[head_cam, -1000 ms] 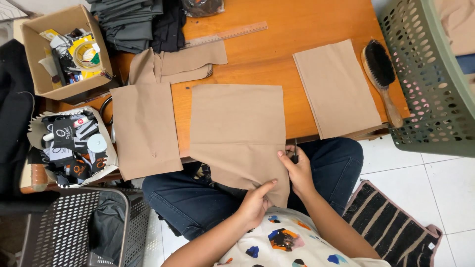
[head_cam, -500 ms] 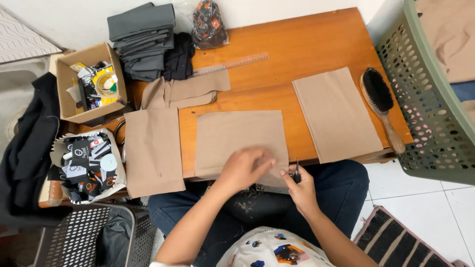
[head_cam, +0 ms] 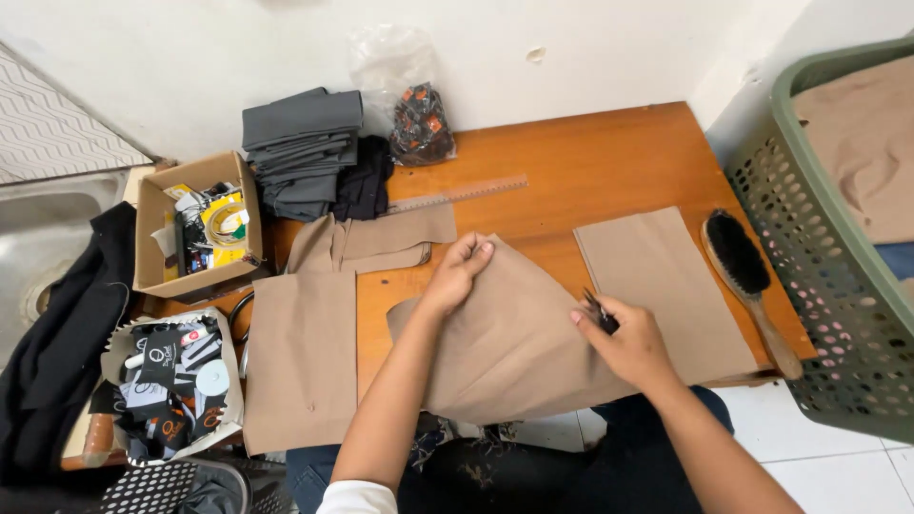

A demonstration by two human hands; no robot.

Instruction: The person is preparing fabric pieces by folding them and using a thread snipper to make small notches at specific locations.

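Cloth, wood and plastic
Matt tan cloth (head_cam: 514, 343) on a glossy wooden desk (head_cam: 609, 162); perforated plastic basket (head_cam: 819, 286); wooden-handled brush (head_cam: 752, 286).

1. An open brown cardboard box (head_cam: 195, 228) sat at the left end of the wooden table (head_cam: 590, 162), holding yellow and white packets.
2. A clear plastic bag (head_cam: 405, 100) with dark, orange-spotted contents stood at the table's far edge.
3. Black-and-white labels (head_cam: 171, 376) filled a paper-lined tray just below the box.

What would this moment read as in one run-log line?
left hand: pinches top edge of tan fabric piece | right hand: on its right edge, grip on small dark tool | surface: wooden table | nearby: brush
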